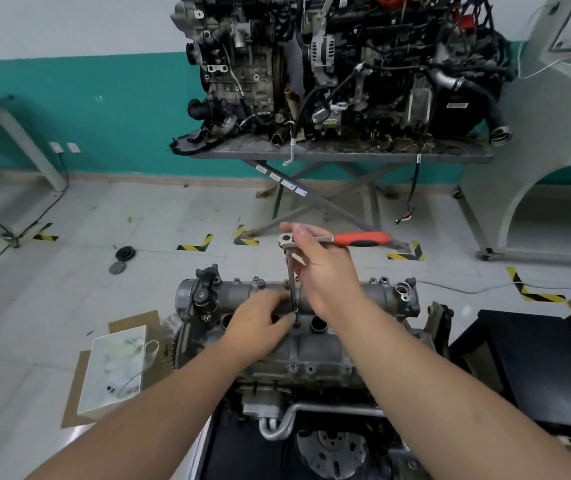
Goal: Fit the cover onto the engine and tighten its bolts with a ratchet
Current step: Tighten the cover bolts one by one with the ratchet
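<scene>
The cover [312, 344] sits on the engine [298, 393], directly under both hands. The right hand [325, 271] curls round the ratchet [332, 239] at its head, with the orange handle jutting out to its right and a long extension bar [291, 289] dropping straight down to a bolt [296, 323] between the hands. The left hand [260, 323] pinches the bar's lower end, steadying the socket on the bolt. Judgement: the cast metal cover is rigid and heavy and won't flex; the ratchet is stiff steel, and the long bar will tip off the bolt unless guided low. For torque, grip the rubber handle, not the head.
</scene>
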Demonstrator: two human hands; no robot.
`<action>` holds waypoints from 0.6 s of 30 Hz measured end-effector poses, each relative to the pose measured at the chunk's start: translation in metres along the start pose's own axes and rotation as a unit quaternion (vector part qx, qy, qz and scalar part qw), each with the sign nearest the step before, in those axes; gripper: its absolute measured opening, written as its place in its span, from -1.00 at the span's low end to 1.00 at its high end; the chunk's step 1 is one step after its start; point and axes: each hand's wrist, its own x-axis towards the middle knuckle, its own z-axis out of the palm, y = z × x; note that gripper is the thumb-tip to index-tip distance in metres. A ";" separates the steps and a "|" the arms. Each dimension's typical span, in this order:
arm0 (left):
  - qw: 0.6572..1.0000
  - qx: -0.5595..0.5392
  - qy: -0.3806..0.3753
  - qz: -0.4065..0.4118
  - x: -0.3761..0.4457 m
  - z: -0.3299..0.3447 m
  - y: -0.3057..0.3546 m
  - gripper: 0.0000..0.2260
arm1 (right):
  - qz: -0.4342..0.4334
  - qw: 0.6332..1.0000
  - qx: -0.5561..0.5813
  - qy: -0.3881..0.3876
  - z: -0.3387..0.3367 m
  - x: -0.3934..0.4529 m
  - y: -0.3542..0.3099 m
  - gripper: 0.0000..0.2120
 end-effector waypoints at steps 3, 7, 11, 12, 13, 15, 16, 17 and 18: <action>0.991 0.120 0.023 0.056 0.007 0.005 0.001 -0.72 | -0.100 0.974 -0.195 -0.052 -0.005 -0.012 0.004 -0.84; 0.987 0.142 0.057 0.043 0.004 0.012 0.001 -0.58 | -0.353 0.808 -0.459 -0.111 -0.009 -0.015 0.009 -0.78; 0.989 0.146 0.029 0.009 0.008 0.018 -0.009 -0.61 | -0.436 0.627 -0.626 -0.156 -0.009 -0.004 -0.009 -0.78; 0.987 0.151 0.035 0.035 0.009 0.019 -0.010 -0.65 | -0.437 0.590 -0.656 -0.175 -0.009 -0.002 -0.016 -0.81; 0.987 0.145 0.046 0.055 0.008 0.020 -0.011 -0.69 | -0.424 0.553 -0.689 -0.200 -0.007 0.000 -0.022 -0.81; 0.987 0.136 0.063 0.053 0.006 0.022 -0.008 -0.71 | -0.361 0.478 -0.763 -0.243 0.000 0.002 -0.033 -0.70; 0.987 0.145 0.065 0.039 0.005 0.022 -0.007 -0.70 | -0.326 0.449 -0.792 -0.256 0.005 0.002 -0.039 -0.63; 0.985 0.157 0.062 0.022 0.005 0.022 -0.007 -0.69 | -0.290 0.431 -0.812 -0.266 0.011 0.004 -0.044 -0.59; 0.985 0.166 0.054 0.009 0.005 0.023 -0.008 -0.69 | -0.244 0.425 -0.826 -0.278 0.018 0.005 -0.049 -0.56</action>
